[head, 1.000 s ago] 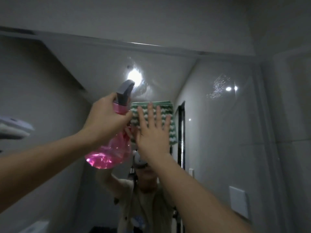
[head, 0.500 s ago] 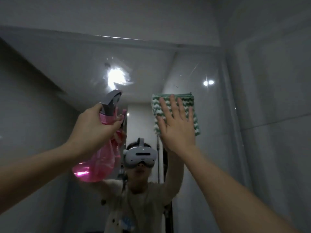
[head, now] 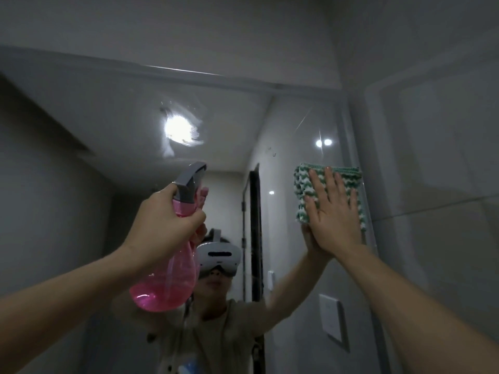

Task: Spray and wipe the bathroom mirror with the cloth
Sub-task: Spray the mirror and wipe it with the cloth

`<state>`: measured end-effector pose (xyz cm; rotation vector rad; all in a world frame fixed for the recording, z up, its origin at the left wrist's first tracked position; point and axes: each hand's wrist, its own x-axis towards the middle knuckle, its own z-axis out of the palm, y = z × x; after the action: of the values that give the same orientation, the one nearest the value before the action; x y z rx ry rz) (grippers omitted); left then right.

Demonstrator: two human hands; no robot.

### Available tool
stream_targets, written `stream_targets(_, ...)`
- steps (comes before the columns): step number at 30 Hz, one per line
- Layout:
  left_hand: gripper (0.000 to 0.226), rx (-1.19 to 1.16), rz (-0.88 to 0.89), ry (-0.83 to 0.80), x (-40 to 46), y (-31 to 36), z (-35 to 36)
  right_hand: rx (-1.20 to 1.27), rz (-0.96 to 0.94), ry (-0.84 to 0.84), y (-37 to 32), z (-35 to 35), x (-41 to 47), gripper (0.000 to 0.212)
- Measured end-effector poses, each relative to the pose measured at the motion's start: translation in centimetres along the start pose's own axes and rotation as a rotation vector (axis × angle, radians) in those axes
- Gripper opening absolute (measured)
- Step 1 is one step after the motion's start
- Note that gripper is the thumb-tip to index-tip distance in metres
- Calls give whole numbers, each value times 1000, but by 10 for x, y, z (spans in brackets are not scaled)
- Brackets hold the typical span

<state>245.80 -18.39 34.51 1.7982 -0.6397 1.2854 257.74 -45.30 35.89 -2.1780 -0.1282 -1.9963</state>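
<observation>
right hand [head: 333, 211] flat, fingers spread, pressing cloth [head: 305, 190] onto mirror [head: 291, 125] near its right edge, upper area. cloth is folded, green/white zigzag weave. left hand [head: 162, 222] wrapped round neck of bottle [head: 167, 282], held up just in front of the glass, left of the cloth and well apart from it. bottle: pink translucent body, grey trigger head, pink liquid pooled at the bottom. no readable label or brand on bottle or cloth. smeared wet patch [head: 181, 130] on glass above the nozzle.
</observation>
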Motion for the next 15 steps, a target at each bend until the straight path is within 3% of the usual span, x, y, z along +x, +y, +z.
stream_targets(7,12,-41,-33,65,7,-15,-39,32,255,-94,-67,-2,15,57)
stream_targets(10,13,-77,-35,69,0,-20,-59,16,120,-117,-129,-1,28,57)
stream_targets(15,20,-21,-67,134,-8,-23,-99,86,-266,-138,-258,12,28,57)
